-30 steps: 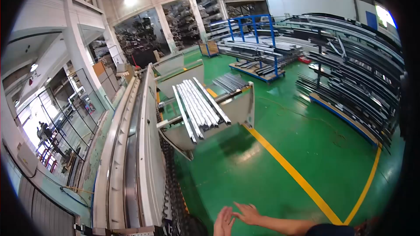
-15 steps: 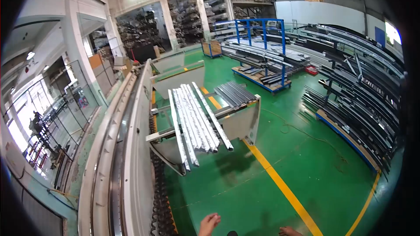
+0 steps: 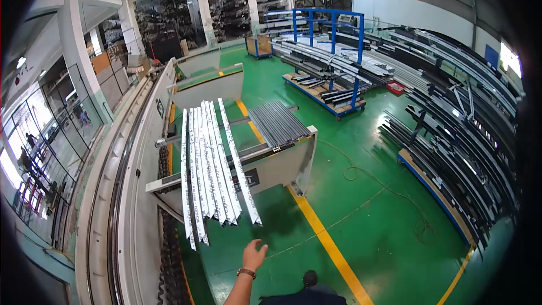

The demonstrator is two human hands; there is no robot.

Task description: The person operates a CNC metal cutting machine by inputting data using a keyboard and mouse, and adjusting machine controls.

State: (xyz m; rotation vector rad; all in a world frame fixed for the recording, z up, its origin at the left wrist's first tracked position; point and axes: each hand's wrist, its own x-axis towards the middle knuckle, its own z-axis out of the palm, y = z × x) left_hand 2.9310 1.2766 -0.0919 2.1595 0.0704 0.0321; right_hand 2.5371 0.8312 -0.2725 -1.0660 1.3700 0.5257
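Note:
My left hand (image 3: 254, 255), with a bracelet or watch at the wrist, is low in the view, in front of the near ends of white-wrapped long profiles (image 3: 210, 164). Its fingers are apart and curved, and it holds nothing. The profiles lie side by side across a machine's support arms, with one strip a little apart on the right. Beside them on the same supports rests a batch of dark grey profiles (image 3: 278, 123). My right hand is out of view.
A long machine rail (image 3: 121, 175) runs along the left. Blue-framed trolley (image 3: 361, 59) loaded with profiles stands at the back. Stacked dark profiles (image 3: 446, 158) fill the right side. A thin hose (image 3: 389, 188) lies on the green floor (image 3: 339, 248). A shoe shows below.
The profiles are nearer and further left in view. My left hand has risen and reaches further forward, with more forearm showing. My right hand has dropped out of view.

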